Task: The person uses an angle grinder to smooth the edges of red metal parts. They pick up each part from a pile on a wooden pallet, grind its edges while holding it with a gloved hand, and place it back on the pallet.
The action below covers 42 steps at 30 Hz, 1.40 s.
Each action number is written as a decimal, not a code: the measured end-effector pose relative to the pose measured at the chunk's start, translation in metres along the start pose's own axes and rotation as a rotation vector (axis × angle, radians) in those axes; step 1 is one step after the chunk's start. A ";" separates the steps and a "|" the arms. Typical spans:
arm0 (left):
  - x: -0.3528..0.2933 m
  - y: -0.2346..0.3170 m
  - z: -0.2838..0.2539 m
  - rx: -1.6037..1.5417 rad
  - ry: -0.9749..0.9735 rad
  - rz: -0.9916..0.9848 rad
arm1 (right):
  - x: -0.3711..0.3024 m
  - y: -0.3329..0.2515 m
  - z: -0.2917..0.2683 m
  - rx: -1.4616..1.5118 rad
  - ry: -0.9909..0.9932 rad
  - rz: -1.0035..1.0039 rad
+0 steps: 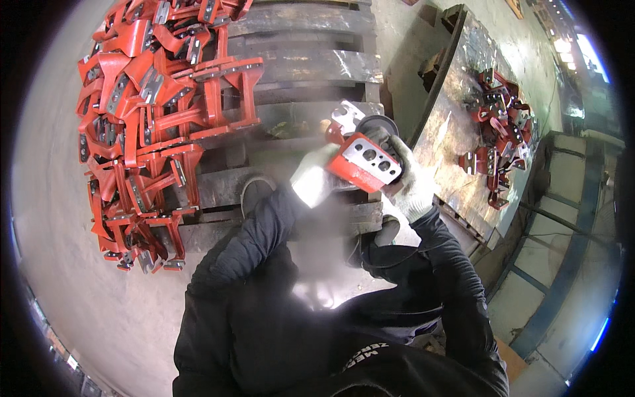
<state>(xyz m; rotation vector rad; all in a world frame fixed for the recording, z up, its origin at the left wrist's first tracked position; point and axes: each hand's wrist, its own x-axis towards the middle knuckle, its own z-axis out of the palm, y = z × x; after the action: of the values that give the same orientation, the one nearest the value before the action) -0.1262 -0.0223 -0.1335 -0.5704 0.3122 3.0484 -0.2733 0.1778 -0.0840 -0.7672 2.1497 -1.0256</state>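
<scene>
Over the pallet's near right corner, I hold a red metal bracket (360, 173) with a silver machined face that has several round holes. My left hand (313, 177), in a white glove, is closed on its left side. At the bracket's right side, my gloved right hand (411, 185) is closed around a dark tool with a round disc (378, 124), which looks like a grinder. The bracket hides much of the tool's body. A dark cord (390, 266) loops below my right wrist. Another silver end with holes (346, 116) shows just beyond the bracket.
Many red brackets (215, 99) lie heaped over the left side of the wooden pallet (301, 66). To the right, a worn tabletop (440, 142) carries a smaller heap of dark red parts (499, 132). A blue-framed structure with pale panels (552, 251) stands farther right.
</scene>
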 end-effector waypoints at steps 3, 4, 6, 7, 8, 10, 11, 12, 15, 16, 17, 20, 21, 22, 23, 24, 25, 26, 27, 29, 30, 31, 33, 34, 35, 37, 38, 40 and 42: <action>-0.001 -0.004 0.000 -0.105 0.085 -0.072 | -0.001 0.005 0.001 0.035 -0.001 0.009; -0.003 -0.005 0.002 -0.070 0.105 -0.072 | 0.000 0.006 0.001 0.044 -0.004 0.011; -0.005 -0.007 0.000 -0.036 0.084 -0.035 | 0.002 0.008 0.002 0.056 -0.012 0.015; -0.005 -0.008 -0.002 -0.021 0.072 -0.017 | 0.001 0.009 0.001 0.060 -0.013 0.022; -0.004 -0.008 -0.004 -0.039 0.075 -0.034 | 0.000 0.010 0.000 0.061 -0.015 0.028; -0.003 -0.004 -0.008 -0.067 0.087 -0.065 | -0.002 0.013 0.000 0.078 -0.012 0.038; -0.003 -0.003 -0.009 -0.069 0.092 -0.073 | -0.001 0.014 -0.001 0.086 -0.010 0.038; -0.005 -0.003 -0.008 -0.074 0.098 -0.085 | -0.003 0.016 -0.001 0.090 -0.008 0.042; -0.004 -0.004 -0.012 -0.041 0.027 -0.080 | -0.002 0.018 -0.001 0.111 -0.008 0.053; -0.003 -0.005 -0.014 -0.023 -0.012 -0.072 | -0.002 0.020 0.000 0.129 -0.008 0.060; -0.001 -0.007 -0.016 -0.040 0.015 -0.071 | -0.004 0.023 -0.001 0.158 -0.003 0.071; 0.004 -0.002 -0.007 -0.052 0.100 -0.033 | -0.004 0.042 0.000 0.503 0.061 0.135; 0.001 0.005 0.003 -0.032 0.135 -0.007 | -0.005 0.046 -0.002 0.627 0.106 0.165; -0.005 0.012 0.009 -0.015 0.179 0.025 | -0.006 0.037 -0.008 0.113 0.138 0.051; -0.006 0.018 0.012 0.085 0.243 0.056 | -0.007 0.026 -0.012 -0.042 0.176 0.059; -0.008 0.025 0.012 0.188 0.322 0.099 | -0.007 0.000 -0.011 -0.056 0.186 0.117; -0.002 0.029 0.012 0.277 0.375 0.118 | -0.009 -0.019 -0.018 -0.093 0.211 0.114; 0.001 0.035 0.006 0.453 0.442 0.187 | -0.009 -0.032 -0.020 -0.095 0.217 0.105; 0.005 0.042 0.000 0.634 0.507 0.253 | -0.008 -0.037 -0.022 -0.161 0.235 0.050; 0.018 0.053 -0.005 1.255 0.753 0.366 | -0.010 -0.046 -0.022 -0.014 0.258 0.034; 0.030 0.055 -0.025 1.410 0.795 0.438 | -0.009 -0.053 -0.019 0.027 0.258 0.028; 0.037 0.059 -0.032 1.568 0.830 0.505 | -0.010 -0.059 -0.018 0.035 0.245 0.009; 0.045 0.061 -0.036 1.627 0.838 0.446 | -0.014 -0.066 -0.015 0.020 0.205 -0.046; 0.045 0.063 -0.032 1.641 0.842 0.391 | -0.014 -0.072 -0.012 0.022 0.178 -0.032; 0.046 0.064 -0.030 1.654 0.847 0.335 | -0.014 -0.077 -0.008 0.027 0.148 -0.019; 0.049 0.062 -0.028 1.623 0.838 0.302 | -0.013 -0.083 -0.002 0.211 0.088 0.060; 0.049 0.061 -0.027 1.610 0.839 0.266 | -0.012 -0.084 0.000 0.402 0.071 0.135; 0.051 0.060 -0.030 1.580 0.828 0.245 | -0.010 -0.083 0.001 0.603 0.067 0.221; 0.055 0.057 -0.045 1.552 0.807 0.272 | -0.010 -0.082 -0.003 0.361 0.069 0.134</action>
<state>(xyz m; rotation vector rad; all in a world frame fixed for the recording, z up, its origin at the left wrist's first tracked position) -0.1654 -0.0880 -0.1835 -1.4014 2.3966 1.5534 -0.2501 0.1424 -0.0127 -0.4173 1.9615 -1.3340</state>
